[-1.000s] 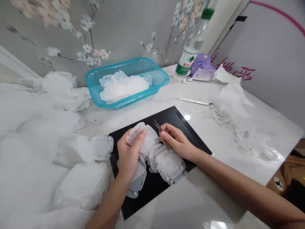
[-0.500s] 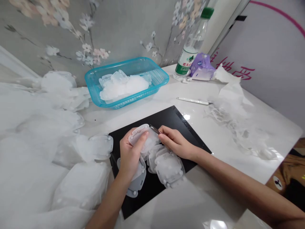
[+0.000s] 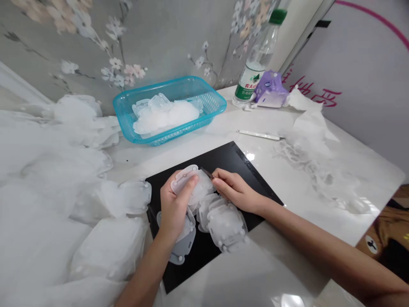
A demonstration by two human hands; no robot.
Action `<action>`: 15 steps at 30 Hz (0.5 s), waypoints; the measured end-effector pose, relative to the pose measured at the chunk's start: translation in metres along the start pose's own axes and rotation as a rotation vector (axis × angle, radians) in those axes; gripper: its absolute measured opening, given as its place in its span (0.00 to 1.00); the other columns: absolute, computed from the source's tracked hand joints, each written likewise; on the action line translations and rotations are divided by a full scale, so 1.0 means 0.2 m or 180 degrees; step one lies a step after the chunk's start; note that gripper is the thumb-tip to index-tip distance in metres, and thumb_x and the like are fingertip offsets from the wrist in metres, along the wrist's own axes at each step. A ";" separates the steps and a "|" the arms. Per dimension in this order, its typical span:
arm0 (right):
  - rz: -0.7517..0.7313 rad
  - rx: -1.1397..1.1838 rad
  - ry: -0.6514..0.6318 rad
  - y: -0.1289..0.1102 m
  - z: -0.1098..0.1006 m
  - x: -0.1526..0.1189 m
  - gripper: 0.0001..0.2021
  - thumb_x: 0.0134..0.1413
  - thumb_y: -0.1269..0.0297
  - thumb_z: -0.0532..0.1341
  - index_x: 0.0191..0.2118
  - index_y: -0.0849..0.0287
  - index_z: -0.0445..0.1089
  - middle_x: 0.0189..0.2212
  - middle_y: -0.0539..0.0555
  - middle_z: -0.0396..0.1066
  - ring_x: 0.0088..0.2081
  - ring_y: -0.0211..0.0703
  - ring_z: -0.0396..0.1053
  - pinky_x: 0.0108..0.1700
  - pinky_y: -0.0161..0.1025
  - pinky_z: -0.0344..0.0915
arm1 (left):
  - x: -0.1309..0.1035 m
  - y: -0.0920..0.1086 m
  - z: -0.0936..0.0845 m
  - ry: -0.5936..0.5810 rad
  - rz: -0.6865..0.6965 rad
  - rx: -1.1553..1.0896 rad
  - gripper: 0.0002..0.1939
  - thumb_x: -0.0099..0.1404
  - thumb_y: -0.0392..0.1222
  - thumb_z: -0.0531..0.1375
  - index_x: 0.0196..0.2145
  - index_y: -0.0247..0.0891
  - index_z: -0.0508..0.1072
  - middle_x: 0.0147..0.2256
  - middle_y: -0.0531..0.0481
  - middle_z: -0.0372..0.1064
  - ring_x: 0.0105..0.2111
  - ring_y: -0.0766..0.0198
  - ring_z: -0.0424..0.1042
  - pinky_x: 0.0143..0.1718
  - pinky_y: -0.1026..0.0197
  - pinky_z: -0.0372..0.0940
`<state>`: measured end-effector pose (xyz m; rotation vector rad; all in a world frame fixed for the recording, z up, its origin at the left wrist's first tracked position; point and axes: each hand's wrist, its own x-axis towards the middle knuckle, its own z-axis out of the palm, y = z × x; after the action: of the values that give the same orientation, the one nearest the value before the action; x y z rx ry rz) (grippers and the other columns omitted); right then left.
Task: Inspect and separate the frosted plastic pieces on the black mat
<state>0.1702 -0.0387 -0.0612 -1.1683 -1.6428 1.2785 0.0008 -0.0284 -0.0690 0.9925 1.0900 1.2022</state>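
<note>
Translucent silicone piece [image 3: 191, 187] pinched in left hand [image 3: 174, 204] over black mat [image 3: 230, 160]; right hand [image 3: 234, 192] pinches tweezers [image 3: 207, 172] at its edge. Steady the piece, pick lightly.

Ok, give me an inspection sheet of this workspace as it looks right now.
Surface: white table with black mat.
Job's things: left hand holds translucent plastic piece; right hand puts tweezers to it; more pieces on mat.
Clutter: blue basket of pieces, bagged stacks, water bottle, tissue pack, paper scraps, spare tool.
Hands: both closed on items.
Cables: nothing seen.
Surroundings: floral wall.
</note>
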 end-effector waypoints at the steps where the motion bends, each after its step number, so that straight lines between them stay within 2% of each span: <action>1: -0.0004 0.0002 0.0009 0.00 0.00 0.00 0.14 0.64 0.57 0.50 0.29 0.58 0.55 0.18 0.43 0.51 0.21 0.32 0.47 0.24 0.33 0.47 | 0.00 0.00 0.00 0.0002 -0.0005 -0.0006 0.07 0.58 0.43 0.66 0.31 0.38 0.73 0.27 0.55 0.66 0.27 0.72 0.62 0.29 0.70 0.60; 15: 0.0082 -0.0075 -0.0016 0.00 -0.01 0.00 0.15 0.64 0.55 0.50 0.29 0.58 0.55 0.19 0.44 0.51 0.21 0.32 0.47 0.23 0.32 0.47 | 0.00 0.01 0.01 0.0066 -0.0040 -0.0093 0.07 0.57 0.43 0.66 0.30 0.37 0.74 0.27 0.55 0.66 0.27 0.71 0.62 0.29 0.70 0.60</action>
<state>0.1709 -0.0384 -0.0600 -1.2049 -1.6555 1.2821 0.0019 -0.0285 -0.0676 0.9515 1.0904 1.2173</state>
